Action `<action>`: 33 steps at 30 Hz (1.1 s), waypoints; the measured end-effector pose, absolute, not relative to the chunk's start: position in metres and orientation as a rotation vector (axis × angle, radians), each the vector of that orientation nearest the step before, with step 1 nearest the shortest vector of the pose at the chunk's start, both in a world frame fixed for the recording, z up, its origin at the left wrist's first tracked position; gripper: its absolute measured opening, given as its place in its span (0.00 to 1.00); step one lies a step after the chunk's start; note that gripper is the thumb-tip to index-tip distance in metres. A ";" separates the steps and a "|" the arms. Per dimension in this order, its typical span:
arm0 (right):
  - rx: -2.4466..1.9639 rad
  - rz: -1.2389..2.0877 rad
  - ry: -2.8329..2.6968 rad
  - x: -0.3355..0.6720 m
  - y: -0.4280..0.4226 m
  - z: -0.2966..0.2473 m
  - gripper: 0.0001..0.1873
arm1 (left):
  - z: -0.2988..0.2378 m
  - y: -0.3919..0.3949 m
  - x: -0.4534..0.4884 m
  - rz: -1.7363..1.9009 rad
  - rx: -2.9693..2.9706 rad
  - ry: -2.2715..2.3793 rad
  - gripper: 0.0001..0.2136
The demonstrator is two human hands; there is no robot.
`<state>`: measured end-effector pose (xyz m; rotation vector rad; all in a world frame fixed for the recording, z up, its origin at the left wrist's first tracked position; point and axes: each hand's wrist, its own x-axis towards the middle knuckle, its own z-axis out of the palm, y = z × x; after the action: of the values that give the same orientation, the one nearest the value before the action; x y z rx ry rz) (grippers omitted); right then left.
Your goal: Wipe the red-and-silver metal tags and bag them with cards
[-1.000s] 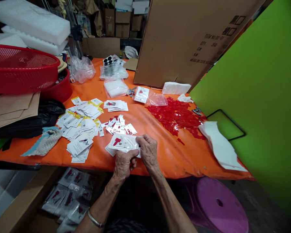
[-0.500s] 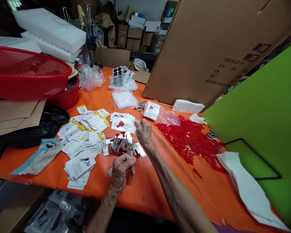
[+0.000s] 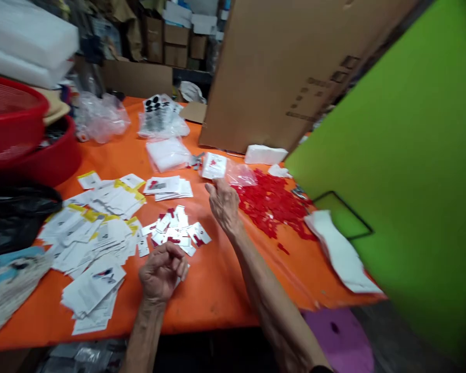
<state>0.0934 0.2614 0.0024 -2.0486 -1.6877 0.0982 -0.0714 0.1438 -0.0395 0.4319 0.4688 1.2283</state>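
My left hand (image 3: 161, 270) rests near the front edge of the orange table (image 3: 217, 290), its fingers curled over a small white packet of which only an edge shows. My right hand (image 3: 223, 203) is stretched forward over the table, fingers loosely apart and holding nothing. It lies between a stack of white packets (image 3: 169, 186) and a pile of small red plastic pieces (image 3: 274, 204). Its fingertips are close to a bagged packet (image 3: 214, 166). Small cards with red parts (image 3: 176, 230) are scattered between my two hands.
White leaflets with yellow edges (image 3: 101, 223) cover the left. Red baskets (image 3: 15, 124) and a black bag (image 3: 11, 212) stand at far left. Clear bags (image 3: 166, 153) lie behind. A large cardboard box (image 3: 287, 67) and green board (image 3: 404, 155) close the right. White paper (image 3: 337, 251) overhangs the edge.
My right hand carried a packet with a red part from the front edge onto the far stack, let it go and moved right. My left hand stayed curled near the front edge.
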 end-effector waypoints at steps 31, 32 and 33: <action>-2.704 -0.428 -1.184 0.354 0.057 -0.021 0.14 | 0.000 0.079 -0.002 0.813 0.669 0.632 0.06; -2.683 -0.438 -1.163 0.355 0.058 -0.019 0.14 | -0.002 0.076 0.000 0.793 0.655 0.642 0.06; -2.666 -0.447 -1.134 0.356 0.059 -0.018 0.15 | -0.003 0.074 0.002 0.774 0.646 0.653 0.06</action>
<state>0.3558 0.0594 -0.0177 -2.6656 -1.1335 -0.4470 0.0019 0.0743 -0.0028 0.6463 0.6526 0.7735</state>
